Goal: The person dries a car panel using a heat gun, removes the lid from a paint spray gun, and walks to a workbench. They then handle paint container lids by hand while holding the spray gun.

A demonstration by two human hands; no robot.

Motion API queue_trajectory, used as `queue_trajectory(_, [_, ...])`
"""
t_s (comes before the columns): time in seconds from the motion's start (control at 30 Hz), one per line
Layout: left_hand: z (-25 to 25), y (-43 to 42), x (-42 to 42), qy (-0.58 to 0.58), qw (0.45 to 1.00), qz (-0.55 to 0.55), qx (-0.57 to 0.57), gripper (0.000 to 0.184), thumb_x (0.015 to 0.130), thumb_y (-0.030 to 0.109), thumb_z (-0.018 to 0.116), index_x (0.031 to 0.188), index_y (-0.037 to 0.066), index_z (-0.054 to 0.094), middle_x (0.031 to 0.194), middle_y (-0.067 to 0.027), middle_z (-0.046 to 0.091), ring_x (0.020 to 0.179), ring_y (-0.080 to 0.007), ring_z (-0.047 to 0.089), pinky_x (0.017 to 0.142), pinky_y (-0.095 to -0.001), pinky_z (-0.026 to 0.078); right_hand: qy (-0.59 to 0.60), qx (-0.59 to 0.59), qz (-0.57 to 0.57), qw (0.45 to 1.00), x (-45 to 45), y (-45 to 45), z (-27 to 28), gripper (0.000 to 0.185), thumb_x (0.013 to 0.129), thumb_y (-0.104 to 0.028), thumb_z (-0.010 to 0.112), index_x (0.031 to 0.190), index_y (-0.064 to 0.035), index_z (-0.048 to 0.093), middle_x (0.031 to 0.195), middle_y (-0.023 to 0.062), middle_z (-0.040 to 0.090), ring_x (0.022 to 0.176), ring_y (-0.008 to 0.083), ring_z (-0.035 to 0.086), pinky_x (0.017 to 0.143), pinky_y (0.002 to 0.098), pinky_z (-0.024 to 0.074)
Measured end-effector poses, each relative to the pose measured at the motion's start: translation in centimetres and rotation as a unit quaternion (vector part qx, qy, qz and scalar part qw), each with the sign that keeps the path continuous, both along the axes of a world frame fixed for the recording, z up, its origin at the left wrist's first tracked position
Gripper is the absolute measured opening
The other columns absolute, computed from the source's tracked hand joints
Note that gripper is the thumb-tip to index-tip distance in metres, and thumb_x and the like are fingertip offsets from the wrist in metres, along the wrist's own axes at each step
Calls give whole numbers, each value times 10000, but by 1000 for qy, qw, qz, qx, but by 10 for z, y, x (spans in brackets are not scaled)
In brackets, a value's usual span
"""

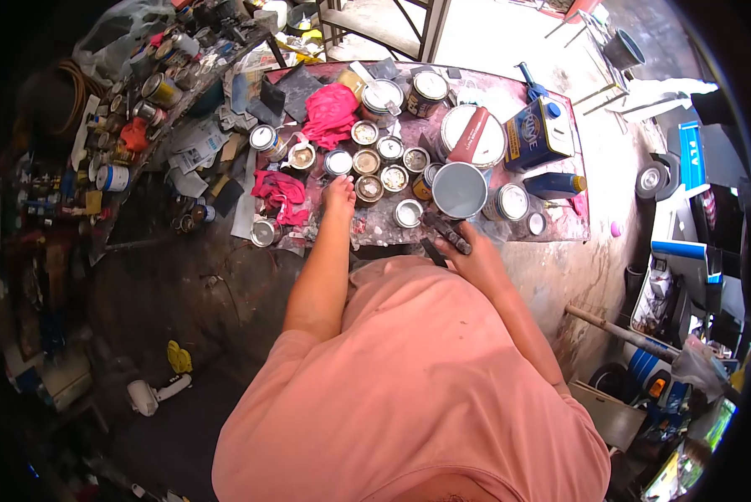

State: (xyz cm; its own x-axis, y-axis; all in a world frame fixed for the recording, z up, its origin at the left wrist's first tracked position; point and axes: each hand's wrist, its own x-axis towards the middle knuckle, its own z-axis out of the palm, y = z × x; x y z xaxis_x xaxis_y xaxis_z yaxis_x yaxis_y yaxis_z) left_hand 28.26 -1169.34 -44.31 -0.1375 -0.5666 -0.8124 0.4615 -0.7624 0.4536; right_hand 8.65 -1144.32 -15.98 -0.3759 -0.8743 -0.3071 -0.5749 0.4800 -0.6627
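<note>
My left hand [340,197] reaches over the table's near side, its fingers curled together just below a small can with a pale lid [338,162]. Whether anything sits in those fingers is too small to make out. In my right hand [479,258], near the table edge, is a dark hand tool [448,232] whose exact kind is unclear. Beyond it stands a grey-topped round container [459,190]. An open small can [409,213] is left of the tool. Several small paint cans [369,189] cluster between my hands.
Pink cloths [330,114] lie at the table's left. A large can [486,127], a dark blue rectangular tin [538,135] and a dark blue bottle [554,185] stand at the right. A cluttered bench [199,100] borders the left; a metal frame [384,38] stands behind.
</note>
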Motion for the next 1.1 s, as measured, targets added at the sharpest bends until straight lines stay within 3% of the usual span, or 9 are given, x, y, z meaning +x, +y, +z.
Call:
queue_trajectory(0.2, [5, -2, -4, -29, 999, 8, 38, 165, 922, 242, 712, 1056, 160, 662, 1025, 24, 728, 868, -112, 610, 755, -295, 459, 10, -1, -15, 1000, 8, -1, 2, 498, 928, -457, 750, 1043, 9, 618, 899, 283, 723, 899, 493, 685, 756, 533, 531])
queue_trajectory(0.4, [2, -8, -6, -11, 997, -56, 42, 205, 900, 247, 731, 1088, 178, 689, 1067, 69, 711, 889, -94, 525, 749, -273, 411, 8, 24, -11, 1000, 13, -1, 4, 508, 929, -466, 749, 1011, 14, 603, 883, 280, 719, 885, 494, 681, 745, 533, 523])
queue_trajectory(0.9, [10, -7, -7, -5, 1000, 12, 18, 217, 897, 340, 755, 1065, 215, 701, 994, 121, 693, 886, -76, 526, 795, -279, 389, 3, 28, -19, 999, 13, -4, 4, 508, 930, -451, 749, 1062, 22, 621, 917, 282, 728, 911, 480, 695, 763, 522, 533])
queue_trajectory(1.1, [-11, -11, -8, 19, 997, 68, 23, 172, 966, 358, 719, 1093, 247, 689, 960, 125, 677, 866, -55, 526, 781, -270, 389, 2, 18, -19, 1000, 12, -3, 5, 502, 930, -450, 750, 1061, 19, 627, 920, 275, 731, 913, 473, 698, 769, 521, 533])
